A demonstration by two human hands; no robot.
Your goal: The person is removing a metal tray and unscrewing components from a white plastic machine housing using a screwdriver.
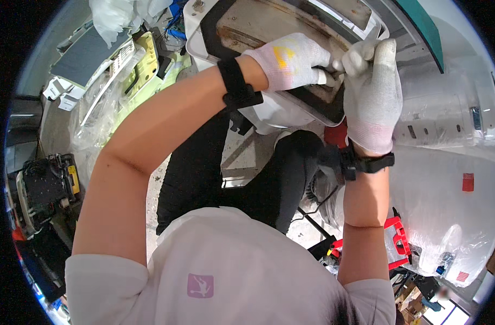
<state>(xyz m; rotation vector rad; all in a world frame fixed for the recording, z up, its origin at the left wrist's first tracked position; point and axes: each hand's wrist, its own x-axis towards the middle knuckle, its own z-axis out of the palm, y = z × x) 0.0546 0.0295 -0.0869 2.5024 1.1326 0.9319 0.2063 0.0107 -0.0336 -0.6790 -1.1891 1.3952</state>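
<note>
Both my hands wear white knit gloves and meet over a white machine housing (269, 111) with a dark rim and a stained, brownish inside. My left hand (295, 60), its glove marked yellow on the back, reaches in from the left with its fingers curled toward the right hand. My right hand (371, 89) is raised at the housing's right side, fingers bent and thumb side upward. The fingertips of the two hands nearly touch. Whatever they pinch, if anything, is too small or hidden to make out. Black straps are around both wrists.
A teal-edged panel (423, 32) stands at the upper right. Plastic-wrapped white panels (442, 200) fill the right side, with a red frame (400, 241) beside them. Wrapped grey and yellow-green parts (141, 59) lie at the upper left. My legs straddle the housing's near side.
</note>
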